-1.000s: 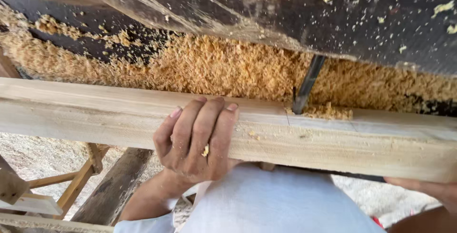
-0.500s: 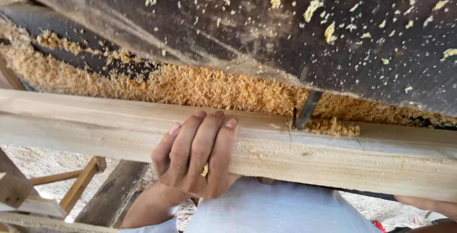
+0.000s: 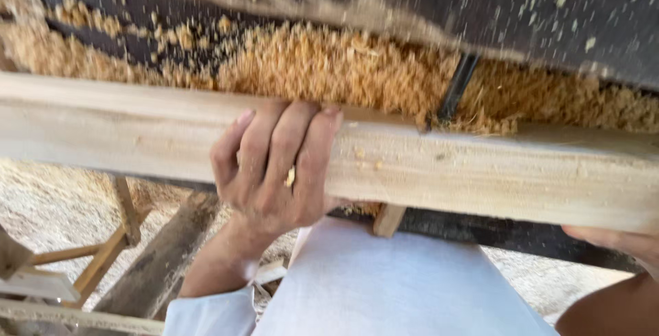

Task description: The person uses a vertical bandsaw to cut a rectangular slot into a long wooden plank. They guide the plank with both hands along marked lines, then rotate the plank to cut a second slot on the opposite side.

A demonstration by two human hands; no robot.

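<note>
A long pale wooden beam (image 3: 480, 171) lies across the view on a dark machine table. My left hand (image 3: 271, 164) grips its near face, fingers curled over the top edge, with a ring on one finger. At the lower right, my right hand (image 3: 618, 240) holds the beam from underneath; only part of it shows. A dark saw blade (image 3: 456, 89) stands in a cut in the beam's far edge, right of my left hand.
Heaps of sawdust (image 3: 329, 61) cover the dark machine surface (image 3: 549, 13) behind the beam. Chips fly in the air. Below left are wooden frame pieces (image 3: 103, 260) and a dark post (image 3: 165, 253) on dusty ground.
The view has shifted and blurred; the beam has moved slightly leftward along the blade, with my left hand still gripping it. More sawdust is piled by the blade.
</note>
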